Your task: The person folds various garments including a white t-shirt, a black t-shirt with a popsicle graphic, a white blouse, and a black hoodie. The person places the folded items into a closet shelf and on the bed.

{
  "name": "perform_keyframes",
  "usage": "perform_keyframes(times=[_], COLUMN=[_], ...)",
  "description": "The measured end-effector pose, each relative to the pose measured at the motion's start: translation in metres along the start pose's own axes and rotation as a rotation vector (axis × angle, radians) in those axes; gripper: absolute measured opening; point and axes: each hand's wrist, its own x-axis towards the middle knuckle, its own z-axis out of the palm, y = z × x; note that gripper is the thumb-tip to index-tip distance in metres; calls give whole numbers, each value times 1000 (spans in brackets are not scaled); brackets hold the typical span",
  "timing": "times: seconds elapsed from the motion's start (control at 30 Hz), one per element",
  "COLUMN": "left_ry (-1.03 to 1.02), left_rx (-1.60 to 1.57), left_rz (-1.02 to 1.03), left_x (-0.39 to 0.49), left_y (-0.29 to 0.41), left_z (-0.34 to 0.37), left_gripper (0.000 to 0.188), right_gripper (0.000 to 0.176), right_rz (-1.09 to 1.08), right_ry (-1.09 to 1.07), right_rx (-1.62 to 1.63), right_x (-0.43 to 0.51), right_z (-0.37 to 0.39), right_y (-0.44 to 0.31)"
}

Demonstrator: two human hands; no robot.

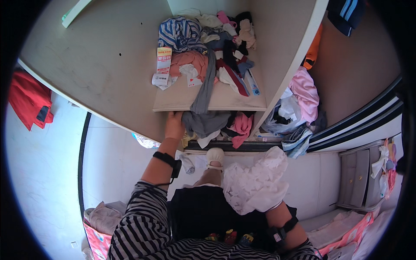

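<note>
My left hand (174, 126) reaches to the front edge of the wardrobe shelf (182, 104), at its left end beside a grey garment (206, 123) in the lower compartment; its fingertips are hidden under the shelf edge. A bundle of white textured fabric (253, 182) covers my right hand, which is out of sight beneath it; only the wrist and forearm show. On the shelf lie a blue-and-white striped cloth (180, 34), a salmon-coloured cloth (182, 63), several socks (232, 73) and a paper packet (164, 60). A grey strip of fabric (206, 84) hangs over the shelf edge.
Right of the wardrobe divider (289, 71) are a pink garment (304, 91) and a plastic bag (286, 112). A grey drawer unit (354, 175) stands at the right. Fabric-filled containers sit at both lower corners. A small grey-white cloth (187, 164) lies on the floor near my shoe (215, 156).
</note>
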Motion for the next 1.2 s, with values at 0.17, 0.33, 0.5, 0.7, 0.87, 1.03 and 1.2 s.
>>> perform_keyframes(times=[0.17, 0.33, 0.5, 0.7, 0.87, 1.03, 1.2], left_ry=[-175, 86, 140, -144, -85, 39, -40], left_rx=[-549, -1835, -2004, -186, 61, 74, -846], left_rz=[-711, -1192, -609, 94, -18, -76, -620], left_x=[26, 16, 12, 29, 17, 10, 27], left_y=[-35, -35, -15, -23, -20, -11, -26], left_z=[32, 36, 39, 68, 80, 68, 67], left_gripper=[36, 36, 44, 64, 50, 32, 38], right_gripper=[65, 65, 65, 65, 64, 64, 64], right_rz=[16, 26, 32, 58, 67, 69, 59], right_ry=[12, 10, 20, 42, 56, 46, 33], right_rx=[-13, -26, -43, -49, -49, -53, -67], right_x=[5, 7, 8, 5, 5, 8, 9], right_z=[-1, -1, 0, -2, -7, -9, -8], right_y=[2, 4, 4, 3, 4, 3, 4])
